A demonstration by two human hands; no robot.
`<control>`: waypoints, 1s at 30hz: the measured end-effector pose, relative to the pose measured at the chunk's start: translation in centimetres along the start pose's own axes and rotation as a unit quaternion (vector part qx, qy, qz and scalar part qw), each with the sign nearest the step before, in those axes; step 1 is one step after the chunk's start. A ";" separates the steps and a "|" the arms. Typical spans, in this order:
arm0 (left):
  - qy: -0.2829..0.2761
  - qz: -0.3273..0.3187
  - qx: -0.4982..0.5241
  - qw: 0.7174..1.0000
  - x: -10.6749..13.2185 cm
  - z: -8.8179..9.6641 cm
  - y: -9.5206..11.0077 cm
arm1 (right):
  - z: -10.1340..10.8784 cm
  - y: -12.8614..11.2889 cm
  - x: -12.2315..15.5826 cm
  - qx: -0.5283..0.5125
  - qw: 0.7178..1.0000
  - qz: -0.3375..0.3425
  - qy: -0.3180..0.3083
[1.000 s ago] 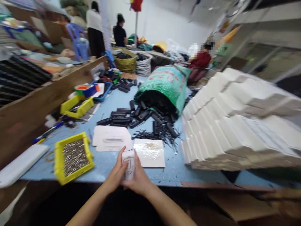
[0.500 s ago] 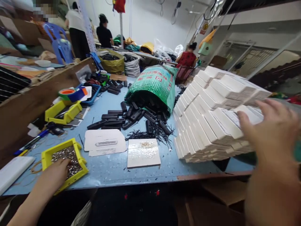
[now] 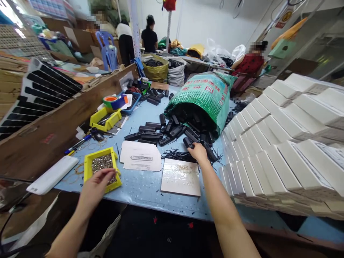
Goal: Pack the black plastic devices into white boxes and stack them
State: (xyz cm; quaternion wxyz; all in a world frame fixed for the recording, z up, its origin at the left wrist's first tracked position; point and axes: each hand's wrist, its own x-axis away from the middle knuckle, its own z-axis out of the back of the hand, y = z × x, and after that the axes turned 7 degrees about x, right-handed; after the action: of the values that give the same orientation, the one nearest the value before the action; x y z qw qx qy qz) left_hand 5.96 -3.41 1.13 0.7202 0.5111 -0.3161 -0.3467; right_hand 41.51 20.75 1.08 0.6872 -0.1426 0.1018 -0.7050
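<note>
My left hand (image 3: 97, 184) is over the near edge of a yellow bin (image 3: 87, 164) full of small shiny metal parts (image 3: 101, 162). Its thumb and fingertips are pinched together; whatever they hold is too small to make out. My right hand (image 3: 199, 153) reaches forward, its fingers closed on a black plastic casing (image 3: 188, 142) at the front of a heap of similar casings (image 3: 170, 129). These spill from the mouth of a green woven sack (image 3: 200, 98). Thin black strips (image 3: 174, 154) lie beside that hand, behind a shiny white board (image 3: 179, 177).
Stacked white boxes (image 3: 264, 168) rise along the right side. A printed card (image 3: 141, 156) lies left of the board. Another yellow bin (image 3: 106, 120), tape rolls (image 3: 110, 100) and a long white box (image 3: 53, 175) are at left, by a wooden partition (image 3: 67, 107). People work farther back.
My right hand has moved left from the white boxes to a black casing and closed on it. My left hand has lifted out of the metal parts, fingers pinched. The view has turned left.
</note>
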 end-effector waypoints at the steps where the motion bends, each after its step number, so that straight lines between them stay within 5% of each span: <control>1: -0.028 0.024 0.094 0.995 1.0 -1.8 0.4 | 0.0 0.7 0.3 -0.028 1.000 0.003 -0.001; 5: -0.154 0.106 0.260 0.947 3.8 -9.2 1.2 | -0.4 3.1 1.3 -0.152 0.988 -0.009 0.004; 8: -0.172 0.162 0.324 0.916 4.5 -12.9 1.3 | -0.6 4.2 2.8 -0.241 0.970 -0.011 0.016; 10: -0.166 0.183 0.359 0.900 4.8 -14.3 1.4 | -0.5 4.0 4.7 -0.373 0.928 0.007 -0.006; 14: -0.169 0.195 0.385 0.886 5.7 -15.6 1.9 | -0.5 1.2 10.1 -0.682 0.725 0.024 -0.095; 20: -0.161 0.177 0.414 0.878 7.3 -16.3 3.1 | -1.4 -5.5 15.1 -0.814 0.579 -0.017 0.045; 22: -0.155 0.167 0.428 0.875 7.6 -16.4 3.3 | -1.7 -6.7 15.4 -0.831 0.550 -0.058 0.065; 30: -0.149 0.133 0.425 0.883 8.3 -17.0 2.9 | -2.4 -7.2 15.6 -0.840 0.513 -0.150 0.095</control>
State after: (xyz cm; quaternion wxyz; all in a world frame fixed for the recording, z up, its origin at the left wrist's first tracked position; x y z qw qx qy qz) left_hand 24.93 -0.77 0.03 0.4175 0.6637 -0.6017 -0.1524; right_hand 33.73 5.31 2.21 0.1169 -0.5989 0.6881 -0.3926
